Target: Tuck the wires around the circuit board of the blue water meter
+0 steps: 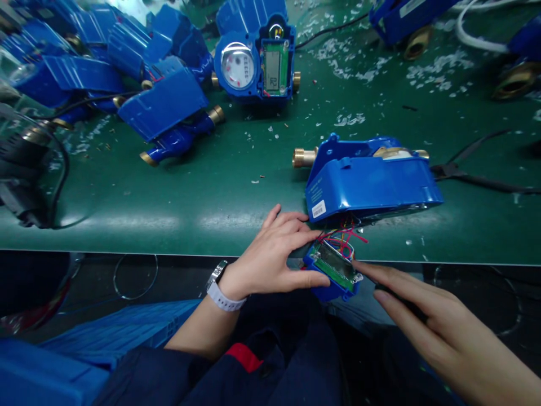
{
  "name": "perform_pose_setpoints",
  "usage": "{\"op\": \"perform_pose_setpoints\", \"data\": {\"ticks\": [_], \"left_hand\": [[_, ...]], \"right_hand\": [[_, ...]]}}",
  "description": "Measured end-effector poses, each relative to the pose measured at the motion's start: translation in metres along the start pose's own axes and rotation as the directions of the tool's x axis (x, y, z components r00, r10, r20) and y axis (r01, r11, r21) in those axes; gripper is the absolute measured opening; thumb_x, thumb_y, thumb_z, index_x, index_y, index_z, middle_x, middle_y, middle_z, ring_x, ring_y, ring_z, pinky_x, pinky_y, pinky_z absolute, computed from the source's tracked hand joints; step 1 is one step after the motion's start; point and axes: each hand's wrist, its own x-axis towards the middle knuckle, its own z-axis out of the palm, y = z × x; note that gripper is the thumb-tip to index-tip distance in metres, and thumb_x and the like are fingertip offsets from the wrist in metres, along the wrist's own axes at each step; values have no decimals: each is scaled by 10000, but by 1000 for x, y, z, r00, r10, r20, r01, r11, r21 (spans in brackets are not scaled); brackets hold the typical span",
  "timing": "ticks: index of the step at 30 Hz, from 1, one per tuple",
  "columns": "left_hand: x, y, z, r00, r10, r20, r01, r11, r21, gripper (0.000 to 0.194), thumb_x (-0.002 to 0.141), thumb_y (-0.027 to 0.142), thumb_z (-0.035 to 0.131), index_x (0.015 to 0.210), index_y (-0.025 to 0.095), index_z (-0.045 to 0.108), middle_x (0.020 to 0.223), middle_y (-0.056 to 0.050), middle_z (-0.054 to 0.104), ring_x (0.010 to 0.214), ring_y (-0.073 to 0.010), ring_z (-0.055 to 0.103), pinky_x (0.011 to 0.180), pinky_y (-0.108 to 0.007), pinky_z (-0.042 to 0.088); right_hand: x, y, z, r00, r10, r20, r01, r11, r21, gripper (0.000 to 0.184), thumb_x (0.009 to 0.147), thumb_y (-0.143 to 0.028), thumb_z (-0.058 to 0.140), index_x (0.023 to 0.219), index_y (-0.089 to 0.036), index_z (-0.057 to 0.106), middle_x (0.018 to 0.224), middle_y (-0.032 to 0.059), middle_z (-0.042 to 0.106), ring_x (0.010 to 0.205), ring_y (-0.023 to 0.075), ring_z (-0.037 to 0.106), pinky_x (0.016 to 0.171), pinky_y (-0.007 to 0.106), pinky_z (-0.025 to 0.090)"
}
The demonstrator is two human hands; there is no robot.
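Right hand (pixel 439 310) pinching a dark tool (pixel 403 304), tip hidden; left hand (pixel 270 259) spread wide, thumb on a blue-cased circuit board (pixel 335 264) at the near edge of the bench (pixel 190 228). The board looks light and rigid, best held by its case, sparing fragile wires (pixel 345 242) whose far ends disappear under a heavier-looking blue meter (pixel 376 183).

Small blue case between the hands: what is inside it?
The case holds a green circuit board with a dark display; coloured wires run beyond it. What lies underneath is hidden.
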Motion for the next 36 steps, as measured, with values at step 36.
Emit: {"op": "perform_pose_setpoints", "data": {"ticks": [36], "left_hand": [[-6, 22, 32, 968, -125, -217, 151, 983, 107, 347, 908, 407, 631, 1179, 218, 523, 1161, 15, 632, 1250, -154, 493, 1175, -423, 130]], "right_hand": [[-28, 22, -1, 995, -88, -41, 84, 992, -98, 381, 995, -193, 356, 1356, -267, 453, 1199, -38, 599, 1026, 13, 625, 900, 119, 508]]}}
